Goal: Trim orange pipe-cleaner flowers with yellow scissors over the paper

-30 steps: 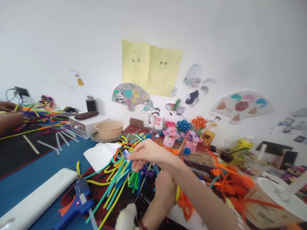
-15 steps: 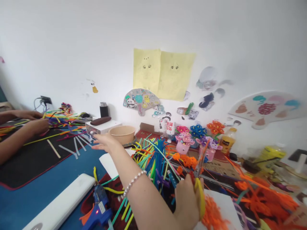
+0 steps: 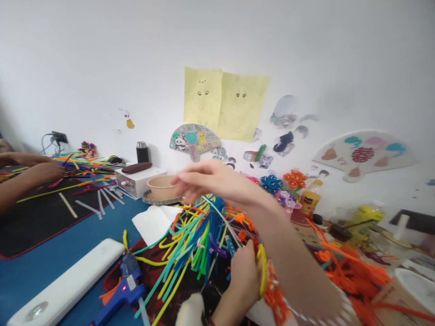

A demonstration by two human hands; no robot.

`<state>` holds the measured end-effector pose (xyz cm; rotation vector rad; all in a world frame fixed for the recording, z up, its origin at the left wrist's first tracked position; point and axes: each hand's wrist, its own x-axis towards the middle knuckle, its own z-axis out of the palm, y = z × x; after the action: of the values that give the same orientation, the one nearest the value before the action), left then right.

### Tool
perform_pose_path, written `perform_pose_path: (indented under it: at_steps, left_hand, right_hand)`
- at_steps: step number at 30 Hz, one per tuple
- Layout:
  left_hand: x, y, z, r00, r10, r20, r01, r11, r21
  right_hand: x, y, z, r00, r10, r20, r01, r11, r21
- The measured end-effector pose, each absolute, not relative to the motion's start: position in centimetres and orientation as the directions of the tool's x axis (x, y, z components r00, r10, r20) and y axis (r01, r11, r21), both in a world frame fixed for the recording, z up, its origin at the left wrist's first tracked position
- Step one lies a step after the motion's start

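My right hand (image 3: 210,181) reaches leftward across the view with its fingers stretched out and nothing in them. It hovers above a heap of coloured pipe cleaners (image 3: 197,235), its fingertips close to a tan bowl (image 3: 159,186). Lower down, my left hand (image 3: 243,276) is closed round the yellow handle of a pair of scissors (image 3: 263,271). My right forearm hides the blades. A pearl bracelet sits on my right wrist at the bottom right.
A blue glue gun (image 3: 127,285) and a long white case (image 3: 68,285) lie at the front left. Behind the bowl stands a white box (image 3: 136,179). Another person's hands (image 3: 44,172) work over a black mat (image 3: 34,217). Orange pipe cleaners (image 3: 346,271) and bottles crowd the right.
My right hand, pinching a small purple piece a second ago, reached out left toward the white box, then drew back over the pipe cleaners, open. My left hand kept the scissors.
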<state>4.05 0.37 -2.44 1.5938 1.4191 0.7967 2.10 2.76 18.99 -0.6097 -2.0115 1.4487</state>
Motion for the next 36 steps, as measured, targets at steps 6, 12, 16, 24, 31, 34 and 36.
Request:
perform_pose_path:
  at_steps: [6, 12, 16, 24, 31, 34, 36]
  left_hand:
    - [4.5, 0.5, -2.0, 0.123, 0.989, 0.077, 0.506, -0.129, 0.853]
    - [4.4, 0.8, -2.4, 0.138, 0.981, 0.135, 0.465, -0.185, 0.866]
    - [4.7, 0.9, -2.5, 0.188, 0.972, 0.144, 0.420, -0.212, 0.882]
    - [4.6, 1.0, -2.0, 0.223, 0.964, 0.144, 0.408, -0.227, 0.884]
    - [4.3, 0.9, -1.2, 0.220, 0.970, 0.104, 0.569, -0.214, 0.794]
    - [4.0, 0.8, -0.7, 0.190, 0.979, 0.075, 0.689, -0.187, 0.700]
    - [3.9, 0.8, -0.3, 0.167, 0.985, 0.045, 0.767, -0.159, 0.622]
  right_hand:
    - [17.6, 0.2, 15.1, -0.245, 0.930, 0.275, 0.463, 0.362, -0.809]
    - [23.1, 3.5, 5.8, 0.088, 0.907, 0.413, 0.506, 0.317, -0.802]
    - [22.4, 3.7, 5.1, -0.111, 0.911, 0.397, 0.393, 0.407, -0.825]
    - [21.6, 3.6, 6.4, -0.301, 0.896, 0.327, 0.241, 0.403, -0.883]
    - [21.7, 3.9, 6.3, -0.290, 0.907, 0.305, 0.242, 0.377, -0.894]
    - [21.6, 3.9, 6.4, -0.284, 0.914, 0.290, 0.239, 0.360, -0.902]
    - [21.5, 3.9, 6.3, -0.273, 0.918, 0.288, 0.258, 0.358, -0.897]
